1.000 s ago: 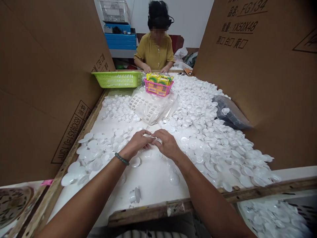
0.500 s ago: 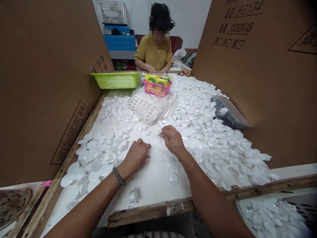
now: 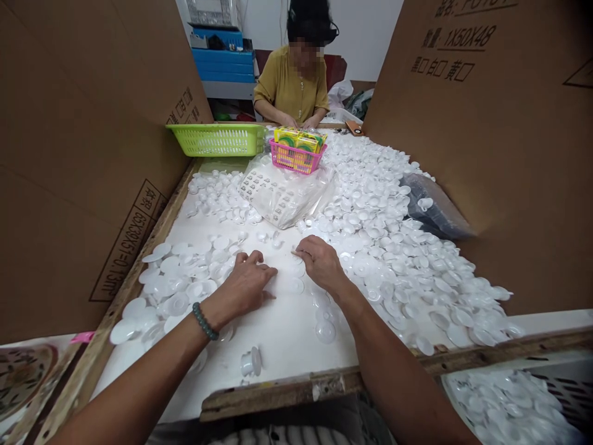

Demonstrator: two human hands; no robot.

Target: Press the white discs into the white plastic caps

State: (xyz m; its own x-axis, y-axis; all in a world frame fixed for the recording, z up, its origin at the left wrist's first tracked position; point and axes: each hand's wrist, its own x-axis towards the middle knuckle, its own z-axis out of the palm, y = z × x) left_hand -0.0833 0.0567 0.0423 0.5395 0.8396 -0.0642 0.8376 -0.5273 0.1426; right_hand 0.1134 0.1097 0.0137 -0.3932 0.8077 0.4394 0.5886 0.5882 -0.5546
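My left hand (image 3: pixel 248 283) hovers beside the left pile of white plastic discs (image 3: pixel 178 303), fingers bent and spread, nothing seen in them. At mid-table my right hand (image 3: pixel 320 262) is closed in a pinch; what is between thumb and fingertips is too small to make out. Just below those fingertips, thin clear round pieces (image 3: pixel 295 285) lie on the white tabletop. More of them form a short row with a clear disc (image 3: pixel 325 330) at its near end. Close to the front edge a small stack of white discs (image 3: pixel 251 361) rests on its side.
A large heap of white plastic pieces (image 3: pixel 389 247) covers the right side. A printed plastic bag (image 3: pixel 278 191), a pink basket (image 3: pixel 296 158) with yellow packets and a green basket (image 3: pixel 222 141) stand farther back. Tall cardboard (image 3: pixel 509 154) flanks both sides. A co-worker (image 3: pixel 296 86) sits opposite.
My left hand has shifted slightly left toward the left pile and its fingers have spread. My right hand keeps its pinch in nearly the same spot. The view has tilted a little.
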